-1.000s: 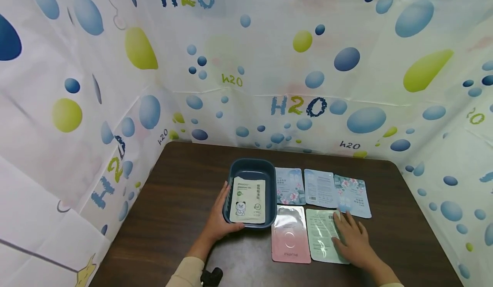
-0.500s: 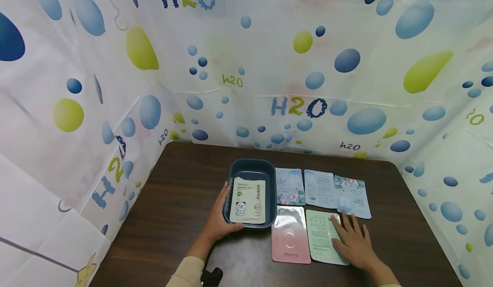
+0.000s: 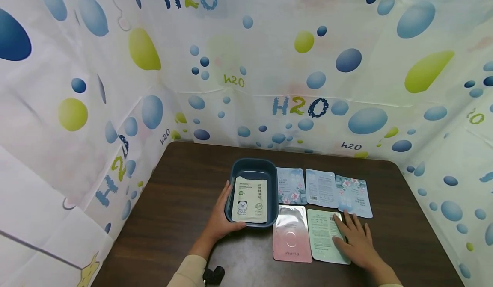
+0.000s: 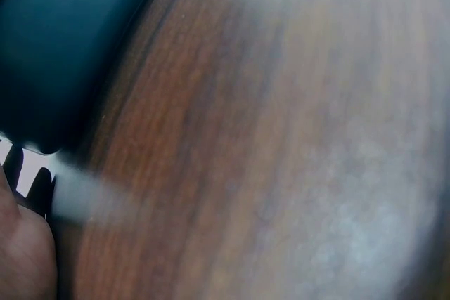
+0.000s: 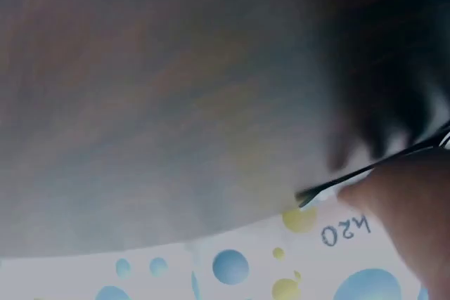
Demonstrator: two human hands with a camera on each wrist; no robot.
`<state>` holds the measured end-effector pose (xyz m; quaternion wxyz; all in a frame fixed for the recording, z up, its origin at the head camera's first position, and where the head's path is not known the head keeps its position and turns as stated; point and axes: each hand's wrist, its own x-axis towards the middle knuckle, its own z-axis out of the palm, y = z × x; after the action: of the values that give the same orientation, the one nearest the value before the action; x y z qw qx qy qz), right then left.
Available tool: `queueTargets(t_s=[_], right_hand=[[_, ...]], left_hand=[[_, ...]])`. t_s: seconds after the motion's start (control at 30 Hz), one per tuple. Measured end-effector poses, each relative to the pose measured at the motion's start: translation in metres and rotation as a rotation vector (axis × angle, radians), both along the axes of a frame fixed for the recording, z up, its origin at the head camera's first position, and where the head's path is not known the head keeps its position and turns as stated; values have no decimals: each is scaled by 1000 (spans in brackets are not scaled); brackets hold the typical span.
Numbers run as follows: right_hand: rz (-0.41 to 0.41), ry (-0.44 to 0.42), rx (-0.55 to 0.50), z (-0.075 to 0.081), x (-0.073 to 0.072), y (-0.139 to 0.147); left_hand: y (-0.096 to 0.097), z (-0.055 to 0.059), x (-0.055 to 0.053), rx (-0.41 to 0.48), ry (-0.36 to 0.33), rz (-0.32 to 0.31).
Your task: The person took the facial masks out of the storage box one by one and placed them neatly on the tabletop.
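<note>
My left hand grips the near left corner of a dark blue plastic basin, fingers along its side and thumb at the front edge. Inside lies a cream plant essential oil patch packet with a cartoon bear. In the left wrist view the basin's wall fills the upper left corner. My right hand rests with extended fingers on the right edge of a pale green packet. The right wrist view shows that hand by a thin sheet edge.
Beside the green packet lies a silver and pink packet. Behind them sit three light blue packets, the left, middle and right ones. The dark wooden table meets a printed wall curtain.
My right hand's fingers have shifted slightly on the green packet, and the glare on it has faded. My left hand and the basin stay in place.
</note>
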<state>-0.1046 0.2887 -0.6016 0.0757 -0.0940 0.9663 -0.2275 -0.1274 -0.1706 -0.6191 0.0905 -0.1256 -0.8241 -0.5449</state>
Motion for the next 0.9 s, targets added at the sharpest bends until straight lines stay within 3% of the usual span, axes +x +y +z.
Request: queueTargets(t_s=[0.13, 0.37, 0.57, 0.9], right_hand=[[-11, 87, -7, 9, -2, -3], [11, 246, -36, 35, -19, -24], [49, 237, -127, 59, -37, -53], [116, 212, -316, 87, -62, -110]], left_hand=[[1, 2, 1, 24, -4, -11], [1, 6, 1, 16, -12, -3], [1, 6, 1, 16, -16, 0], [0, 3, -1, 23, -19, -8]])
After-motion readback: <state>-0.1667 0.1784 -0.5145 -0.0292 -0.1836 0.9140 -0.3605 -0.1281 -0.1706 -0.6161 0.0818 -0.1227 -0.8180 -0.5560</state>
